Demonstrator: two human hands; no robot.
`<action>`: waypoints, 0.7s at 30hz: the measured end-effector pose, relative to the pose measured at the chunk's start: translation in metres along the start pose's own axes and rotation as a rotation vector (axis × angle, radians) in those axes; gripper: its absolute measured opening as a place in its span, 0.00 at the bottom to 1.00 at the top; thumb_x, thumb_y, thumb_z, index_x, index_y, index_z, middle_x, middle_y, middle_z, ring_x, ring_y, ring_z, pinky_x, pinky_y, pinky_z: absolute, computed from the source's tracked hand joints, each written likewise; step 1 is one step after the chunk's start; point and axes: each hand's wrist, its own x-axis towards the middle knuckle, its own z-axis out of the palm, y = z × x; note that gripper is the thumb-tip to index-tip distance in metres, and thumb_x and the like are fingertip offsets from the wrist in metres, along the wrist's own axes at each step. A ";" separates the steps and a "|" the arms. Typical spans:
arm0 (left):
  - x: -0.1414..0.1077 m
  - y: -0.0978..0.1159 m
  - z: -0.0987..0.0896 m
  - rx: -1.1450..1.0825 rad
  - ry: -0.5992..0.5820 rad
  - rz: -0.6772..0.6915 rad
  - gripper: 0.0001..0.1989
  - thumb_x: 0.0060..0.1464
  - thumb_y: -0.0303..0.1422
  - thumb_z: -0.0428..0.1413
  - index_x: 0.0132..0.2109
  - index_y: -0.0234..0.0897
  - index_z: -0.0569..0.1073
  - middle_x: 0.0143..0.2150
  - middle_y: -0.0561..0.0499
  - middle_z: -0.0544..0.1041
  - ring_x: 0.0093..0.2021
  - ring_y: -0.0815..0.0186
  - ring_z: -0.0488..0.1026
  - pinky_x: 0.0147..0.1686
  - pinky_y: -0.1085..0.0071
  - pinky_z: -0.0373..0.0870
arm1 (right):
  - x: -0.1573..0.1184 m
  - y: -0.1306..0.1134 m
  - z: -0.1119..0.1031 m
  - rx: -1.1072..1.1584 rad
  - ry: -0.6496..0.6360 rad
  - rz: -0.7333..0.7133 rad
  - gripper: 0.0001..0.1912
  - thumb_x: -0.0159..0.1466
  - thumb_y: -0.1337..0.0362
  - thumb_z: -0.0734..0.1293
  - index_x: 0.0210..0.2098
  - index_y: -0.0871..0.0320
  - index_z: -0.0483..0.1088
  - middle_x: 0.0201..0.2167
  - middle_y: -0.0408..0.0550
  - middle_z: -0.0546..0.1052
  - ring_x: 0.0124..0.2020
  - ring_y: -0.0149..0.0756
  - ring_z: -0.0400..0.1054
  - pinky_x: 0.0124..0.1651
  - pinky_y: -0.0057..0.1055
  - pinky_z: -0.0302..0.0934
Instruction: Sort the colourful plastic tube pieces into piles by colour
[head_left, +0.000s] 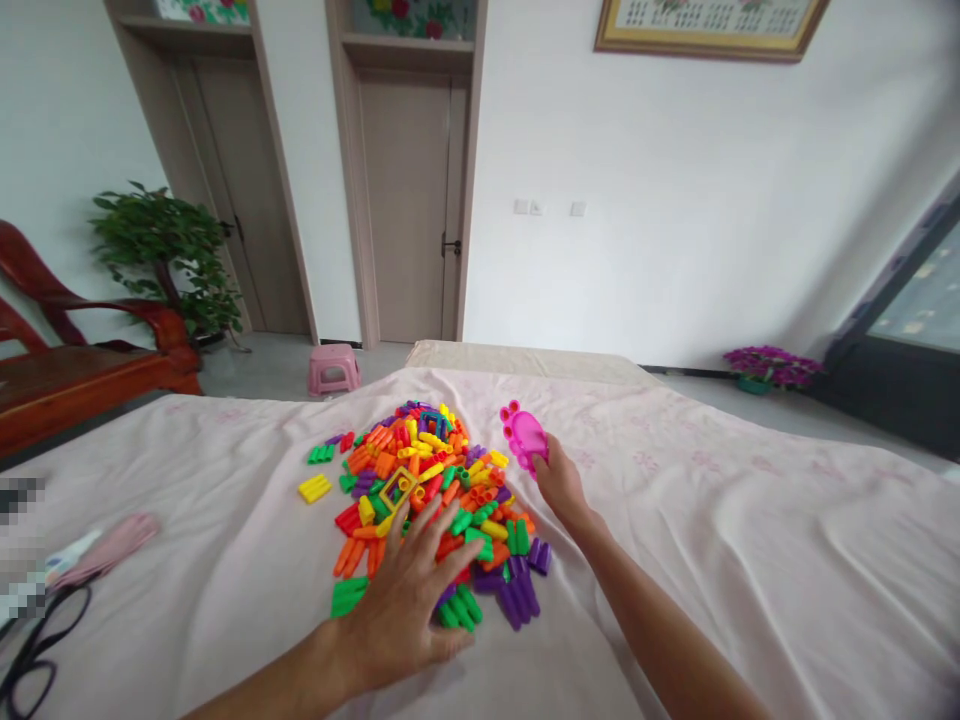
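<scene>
A heap of bullet-shaped plastic building blocks (424,450) in red, orange, yellow, green and purple lies on the cloth in front of me. My left hand (409,590) is spread over the near side of the heap, fingers apart, and part of the blocks is hidden under it. Just right of the heap, my right hand (559,480) grips a pink plastic piece (527,437) by its near edge. That piece has a rounded flat body with red and pink tube ends along its left side. A yellow square frame piece (398,489) rests on the heap beyond my left fingertips.
A pale pink cloth (712,560) covers the surface. Black-handled scissors (34,650) and a pink item (116,545) lie at the left edge. Farther off stand a pink stool (334,369), a wooden chair (90,350), a green plant (165,250) and purple flowers (772,366).
</scene>
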 end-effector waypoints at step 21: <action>0.083 -0.018 -0.007 -0.748 0.550 -0.479 0.32 0.59 0.50 0.55 0.65 0.40 0.64 0.65 0.41 0.67 0.64 0.55 0.65 0.61 0.59 0.64 | -0.076 -0.077 0.010 0.721 -0.178 -0.246 0.23 0.69 0.53 0.62 0.60 0.54 0.64 0.46 0.48 0.77 0.44 0.39 0.72 0.48 0.34 0.69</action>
